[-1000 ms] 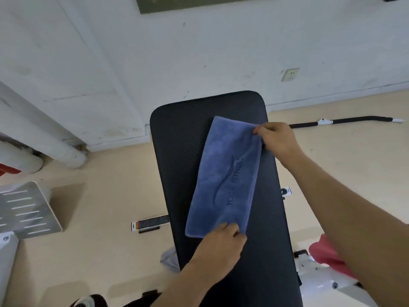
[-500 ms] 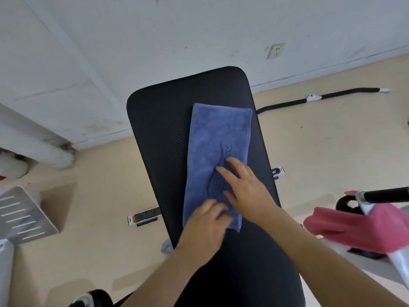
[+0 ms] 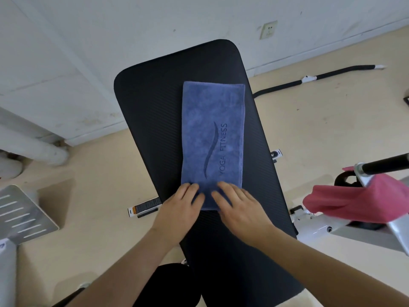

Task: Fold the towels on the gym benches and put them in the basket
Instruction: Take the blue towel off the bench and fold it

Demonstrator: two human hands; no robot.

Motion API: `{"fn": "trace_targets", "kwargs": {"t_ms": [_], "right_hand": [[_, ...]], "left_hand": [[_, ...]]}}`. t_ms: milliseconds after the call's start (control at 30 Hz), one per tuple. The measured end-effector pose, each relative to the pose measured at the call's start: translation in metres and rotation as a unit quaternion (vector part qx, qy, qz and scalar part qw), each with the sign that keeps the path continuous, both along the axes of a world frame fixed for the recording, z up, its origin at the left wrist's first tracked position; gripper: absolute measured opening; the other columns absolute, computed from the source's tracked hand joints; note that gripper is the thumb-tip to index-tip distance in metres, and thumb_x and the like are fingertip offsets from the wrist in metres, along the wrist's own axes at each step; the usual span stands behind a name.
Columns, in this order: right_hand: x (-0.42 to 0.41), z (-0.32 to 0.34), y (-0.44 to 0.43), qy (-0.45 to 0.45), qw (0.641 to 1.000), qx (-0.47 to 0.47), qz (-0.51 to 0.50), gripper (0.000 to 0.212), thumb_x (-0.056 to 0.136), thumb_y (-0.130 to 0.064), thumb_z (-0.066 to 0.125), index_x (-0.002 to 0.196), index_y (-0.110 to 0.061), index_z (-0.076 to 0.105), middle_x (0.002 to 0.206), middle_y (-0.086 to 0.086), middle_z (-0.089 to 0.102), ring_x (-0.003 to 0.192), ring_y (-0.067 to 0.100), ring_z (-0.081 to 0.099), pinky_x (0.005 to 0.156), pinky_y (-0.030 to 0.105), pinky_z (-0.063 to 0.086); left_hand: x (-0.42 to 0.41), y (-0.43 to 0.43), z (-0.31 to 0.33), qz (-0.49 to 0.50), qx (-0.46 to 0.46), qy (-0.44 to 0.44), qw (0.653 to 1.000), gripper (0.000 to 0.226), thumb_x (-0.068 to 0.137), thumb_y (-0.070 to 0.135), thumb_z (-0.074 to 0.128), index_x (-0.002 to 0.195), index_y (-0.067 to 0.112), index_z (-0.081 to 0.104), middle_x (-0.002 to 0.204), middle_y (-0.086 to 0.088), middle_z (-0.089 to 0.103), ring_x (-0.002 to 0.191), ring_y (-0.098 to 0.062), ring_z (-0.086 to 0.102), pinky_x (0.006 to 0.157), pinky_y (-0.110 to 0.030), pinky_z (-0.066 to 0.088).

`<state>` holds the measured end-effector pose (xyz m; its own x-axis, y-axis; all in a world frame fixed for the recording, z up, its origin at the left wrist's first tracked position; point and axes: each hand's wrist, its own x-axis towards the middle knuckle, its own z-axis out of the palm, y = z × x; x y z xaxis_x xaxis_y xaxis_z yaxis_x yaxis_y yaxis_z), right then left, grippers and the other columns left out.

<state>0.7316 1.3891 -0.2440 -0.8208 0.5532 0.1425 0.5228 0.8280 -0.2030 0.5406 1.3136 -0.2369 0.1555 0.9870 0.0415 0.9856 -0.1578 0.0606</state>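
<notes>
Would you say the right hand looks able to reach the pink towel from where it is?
Probably yes: the right hand rests flat on the blue towel, and nothing stands between it and the pink towel draped beside the bench.

Room inventory.
- Wall: white painted wall [image 3: 132,29], scuffed, bearing a cream square wall socket [image 3: 268,29].
- Floor: pale beige smooth floor [image 3: 321,129].
- Left: thick white pipe [image 3: 33,147] along the wall base; grey slotted metal plate [image 3: 22,211], possibly a machine footplate.
- Right: black padded bar [image 3: 332,74] lying on the floor; white metal equipment frame [image 3: 316,229].
- Light: soft, even.
</notes>
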Motion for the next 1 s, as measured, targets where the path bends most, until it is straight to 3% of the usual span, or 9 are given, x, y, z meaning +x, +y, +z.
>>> {"fn": "trace_targets", "kwargs": {"t_ms": [100, 167, 300, 434, 534, 634, 767, 868, 1001], "right_hand": [[0.006, -0.012, -0.009, -0.044, 0.999, -0.008, 0.013, 0.044, 0.080, -0.024, 0.069, 0.119, -0.008, 0.058, 0.133, 0.019, 0.055, 0.125, 0.032, 0.052, 0.100, 0.041, 0.048], [0.002, -0.012, -0.008, -0.048, 0.999, -0.006, -0.001, 0.042, 0.079, -0.026, 0.068, 0.117, -0.009, 0.059, 0.130, 0.018, 0.057, 0.123, 0.031, 0.054, 0.096, 0.041, 0.050], [-0.010, -0.010, -0.004, -0.049, 0.998, -0.014, -0.044, 0.049, 0.077, -0.035, 0.067, 0.120, -0.012, 0.058, 0.126, 0.009, 0.058, 0.113, 0.026, 0.058, 0.083, 0.039, 0.053], [-0.007, -0.021, -0.012, -0.021, 0.998, 0.026, -0.060, 0.037, 0.082, -0.029, 0.054, 0.116, -0.016, 0.061, 0.120, 0.003, 0.062, 0.108, 0.024, 0.060, 0.078, 0.037, 0.049], [0.005, -0.030, -0.026, 0.012, 0.998, 0.040, -0.051, 0.029, 0.085, -0.021, 0.049, 0.108, -0.017, 0.065, 0.109, -0.001, 0.066, 0.104, 0.022, 0.062, 0.079, 0.036, 0.047], [0.019, -0.033, -0.041, 0.019, 0.998, 0.021, -0.054, 0.024, 0.086, -0.021, 0.049, 0.100, -0.019, 0.069, 0.098, -0.005, 0.069, 0.096, 0.017, 0.065, 0.083, 0.034, 0.041], [0.035, -0.021, -0.053, -0.041, 0.992, -0.115, -0.039, 0.028, 0.081, -0.022, 0.042, 0.092, -0.026, 0.068, 0.085, -0.012, 0.067, 0.084, 0.012, 0.064, 0.076, 0.031, 0.041], [0.039, -0.004, -0.050, -0.107, 0.973, -0.200, -0.030, 0.028, 0.084, -0.016, 0.048, 0.100, -0.030, 0.066, 0.092, -0.010, 0.067, 0.092, 0.014, 0.061, 0.081, 0.036, 0.039], [0.046, 0.017, -0.042, -0.161, 0.943, -0.288, -0.048, 0.026, 0.093, -0.020, 0.050, 0.114, -0.032, 0.061, 0.108, -0.009, 0.065, 0.102, 0.017, 0.057, 0.095, 0.037, 0.030]], "left_hand": [[0.000, 0.003, 0.001, -0.008, 0.020, 0.012, 1.000, 0.014, 0.078, 0.012, 0.058, 0.089, 0.011, 0.067, 0.109, -0.010, 0.066, 0.100, -0.024, 0.061, 0.071, -0.029, 0.056], [0.001, 0.009, 0.005, -0.006, 0.015, 0.009, 1.000, 0.010, 0.070, 0.010, 0.068, 0.079, 0.011, 0.066, 0.102, -0.008, 0.068, 0.092, -0.022, 0.064, 0.061, -0.027, 0.056], [0.007, 0.018, 0.017, 0.018, -0.029, 0.011, 0.999, 0.021, 0.051, 0.018, 0.076, 0.067, 0.012, 0.064, 0.079, -0.001, 0.064, 0.073, -0.017, 0.062, 0.044, -0.024, 0.046], [0.011, 0.008, 0.013, 0.037, -0.057, -0.035, 0.997, 0.023, 0.052, 0.021, 0.077, 0.064, 0.013, 0.060, 0.064, 0.000, 0.058, 0.058, -0.018, 0.058, 0.038, -0.025, 0.042], [0.013, -0.003, 0.007, 0.054, -0.101, -0.109, 0.987, 0.015, 0.067, 0.025, 0.065, 0.071, 0.012, 0.057, 0.064, -0.002, 0.059, 0.054, -0.021, 0.057, 0.046, -0.030, 0.045], [0.023, -0.014, 0.009, 0.072, -0.158, -0.116, 0.978, 0.014, 0.083, 0.029, 0.057, 0.085, 0.015, 0.053, 0.074, 0.000, 0.061, 0.061, -0.017, 0.053, 0.059, -0.031, 0.044], [0.044, -0.044, 0.005, 0.070, -0.200, -0.099, 0.972, 0.029, 0.084, 0.044, 0.055, 0.103, 0.023, 0.049, 0.096, 0.005, 0.060, 0.087, -0.015, 0.056, 0.073, -0.032, 0.050], [0.059, -0.066, -0.002, 0.052, -0.232, -0.021, 0.971, 0.052, 0.080, 0.046, 0.063, 0.123, 0.022, 0.047, 0.112, 0.003, 0.054, 0.106, -0.020, 0.051, 0.082, -0.034, 0.049], [0.071, -0.080, 0.002, 0.041, -0.219, 0.013, 0.975, 0.023, 0.087, 0.028, 0.056, 0.108, 0.019, 0.061, 0.108, 0.001, 0.053, 0.105, -0.020, 0.048, 0.085, -0.033, 0.045]]}}
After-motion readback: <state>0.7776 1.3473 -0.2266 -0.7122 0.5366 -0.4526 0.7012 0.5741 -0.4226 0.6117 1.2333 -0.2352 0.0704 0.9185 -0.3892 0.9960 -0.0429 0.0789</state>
